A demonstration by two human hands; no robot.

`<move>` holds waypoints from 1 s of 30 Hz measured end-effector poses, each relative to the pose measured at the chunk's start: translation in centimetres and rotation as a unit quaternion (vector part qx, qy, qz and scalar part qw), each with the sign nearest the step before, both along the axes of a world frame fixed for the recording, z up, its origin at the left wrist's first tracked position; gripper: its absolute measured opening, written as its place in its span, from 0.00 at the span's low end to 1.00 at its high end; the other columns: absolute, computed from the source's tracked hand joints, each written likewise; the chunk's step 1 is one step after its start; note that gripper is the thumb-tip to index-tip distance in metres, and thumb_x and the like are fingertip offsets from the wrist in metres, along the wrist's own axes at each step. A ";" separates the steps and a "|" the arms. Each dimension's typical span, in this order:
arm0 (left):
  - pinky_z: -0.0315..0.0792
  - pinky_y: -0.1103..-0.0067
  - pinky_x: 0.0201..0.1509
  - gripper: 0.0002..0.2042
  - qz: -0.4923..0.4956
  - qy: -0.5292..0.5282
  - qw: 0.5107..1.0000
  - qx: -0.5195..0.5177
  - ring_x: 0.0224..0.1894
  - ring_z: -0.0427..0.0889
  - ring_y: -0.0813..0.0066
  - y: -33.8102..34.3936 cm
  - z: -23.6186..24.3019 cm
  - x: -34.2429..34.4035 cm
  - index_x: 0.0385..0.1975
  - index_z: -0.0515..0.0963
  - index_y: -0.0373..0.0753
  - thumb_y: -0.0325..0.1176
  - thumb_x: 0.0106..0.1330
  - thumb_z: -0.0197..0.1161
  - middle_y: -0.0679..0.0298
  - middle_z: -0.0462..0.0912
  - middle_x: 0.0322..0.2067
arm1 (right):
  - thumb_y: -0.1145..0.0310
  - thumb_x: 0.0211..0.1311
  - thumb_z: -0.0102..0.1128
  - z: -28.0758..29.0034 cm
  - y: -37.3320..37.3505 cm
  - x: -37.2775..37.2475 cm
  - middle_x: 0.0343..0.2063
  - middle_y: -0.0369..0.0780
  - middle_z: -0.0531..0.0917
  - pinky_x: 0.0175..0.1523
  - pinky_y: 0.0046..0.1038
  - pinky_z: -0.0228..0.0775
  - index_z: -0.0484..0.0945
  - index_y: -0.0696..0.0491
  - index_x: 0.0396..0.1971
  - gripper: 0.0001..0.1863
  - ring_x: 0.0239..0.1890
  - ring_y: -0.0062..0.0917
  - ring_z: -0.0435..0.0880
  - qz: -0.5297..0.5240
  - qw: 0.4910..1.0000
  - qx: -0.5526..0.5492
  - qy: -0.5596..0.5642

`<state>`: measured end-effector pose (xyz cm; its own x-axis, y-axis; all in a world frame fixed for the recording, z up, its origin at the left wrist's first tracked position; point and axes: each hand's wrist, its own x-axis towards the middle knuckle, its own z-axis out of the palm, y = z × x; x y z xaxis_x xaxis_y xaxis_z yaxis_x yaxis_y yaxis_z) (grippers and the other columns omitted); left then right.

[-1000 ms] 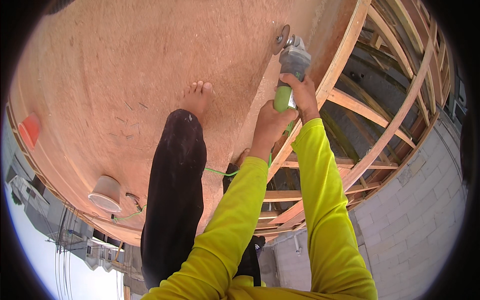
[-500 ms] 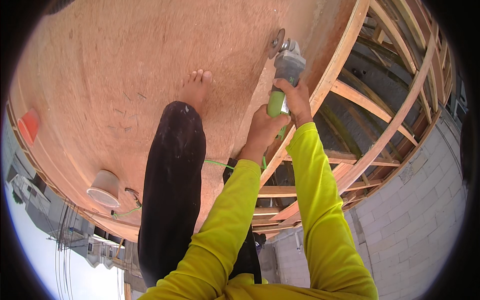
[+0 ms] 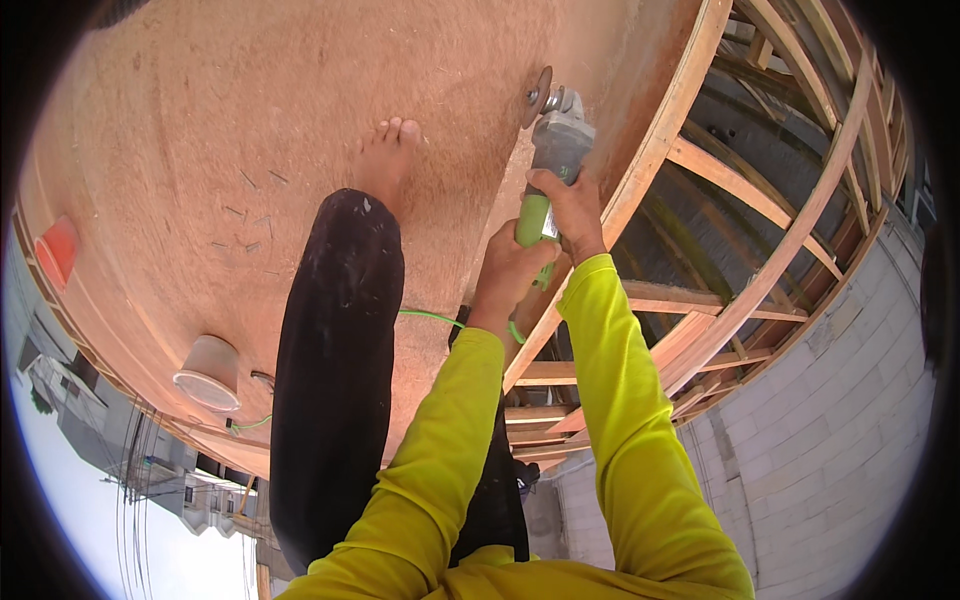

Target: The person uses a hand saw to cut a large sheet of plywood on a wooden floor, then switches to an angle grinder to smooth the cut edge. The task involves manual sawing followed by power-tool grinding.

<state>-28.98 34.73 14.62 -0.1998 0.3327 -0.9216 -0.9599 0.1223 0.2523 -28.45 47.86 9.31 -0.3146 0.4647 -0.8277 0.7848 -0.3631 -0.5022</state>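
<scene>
An angle grinder (image 3: 560, 142) with a grey head, green handle and thin disc (image 3: 539, 95) is held over the plywood (image 3: 200, 130), beside a straight seam. My right hand (image 3: 572, 212) is closed round its body near the green handle. My left hand (image 3: 508, 268) grips the rear of the handle, lower down. I cannot tell whether the disc touches the wood. A green cord (image 3: 430, 316) runs behind my arms. My bare foot (image 3: 388, 160) rests on the plywood to the left, below it my dark trouser leg (image 3: 335, 330).
At right is open timber framing (image 3: 735, 190) over dark gaps, with a block wall (image 3: 810, 440) beyond. On the left stand a red container (image 3: 58, 252) and pale bucket (image 3: 205, 372), with scattered nails (image 3: 249, 180). Buildings and overhead wires show past the bottom-left edge.
The grinder and both my hands have moved left and slightly toward me along the seam. My grip on it looks the same.
</scene>
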 end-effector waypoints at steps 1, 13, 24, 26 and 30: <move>0.75 0.77 0.36 0.19 0.005 0.002 1.000 0.004 0.33 0.81 0.77 -0.2 0.0 0.4 0.47 0.77 0.31 0.31 0.56 0.67 0.64 0.81 0.34 | 0.70 0.55 0.72 -0.2 -0.2 0.4 0.34 0.44 0.82 0.34 0.31 0.81 0.71 0.63 0.50 0.25 0.30 0.31 0.86 0.000 1.000 0.002 0.003; 0.77 0.76 0.35 0.19 0.004 0.006 1.000 0.010 0.31 0.82 0.73 -1.6 -0.8 2.6 0.49 0.75 0.32 0.31 0.57 0.65 0.61 0.81 0.34 | 0.58 0.49 0.74 0.7 -1.3 1.5 0.42 0.47 0.85 0.48 0.33 0.78 0.74 0.65 0.52 0.35 0.41 0.33 0.85 0.030 0.999 -0.014 -0.016; 0.78 0.74 0.35 0.20 -0.078 0.005 0.996 -0.041 0.30 0.82 0.72 -3.3 0.4 4.4 0.49 0.76 0.30 0.32 0.58 0.65 0.60 0.82 0.34 | 0.57 0.50 0.74 0.9 -3.8 4.8 0.39 0.46 0.85 0.49 0.33 0.78 0.76 0.64 0.49 0.32 0.41 0.34 0.86 0.022 0.999 -0.005 -0.030; 0.79 0.74 0.35 0.20 -0.066 0.031 0.997 -0.026 0.31 0.83 0.71 -2.3 -0.7 3.5 0.49 0.76 0.30 0.32 0.58 0.65 0.60 0.82 0.35 | 0.57 0.49 0.74 0.2 -2.8 3.4 0.38 0.46 0.85 0.48 0.33 0.78 0.76 0.64 0.48 0.31 0.40 0.34 0.86 -0.002 1.000 -0.016 0.003; 0.76 0.75 0.39 0.17 -0.033 0.031 0.999 0.002 0.34 0.82 0.74 -0.7 -0.9 1.0 0.46 0.78 0.31 0.31 0.57 0.65 0.61 0.82 0.34 | 0.59 0.49 0.73 1.0 -0.6 0.1 0.40 0.48 0.85 0.47 0.33 0.79 0.75 0.66 0.49 0.32 0.40 0.34 0.86 0.017 1.000 -0.003 0.003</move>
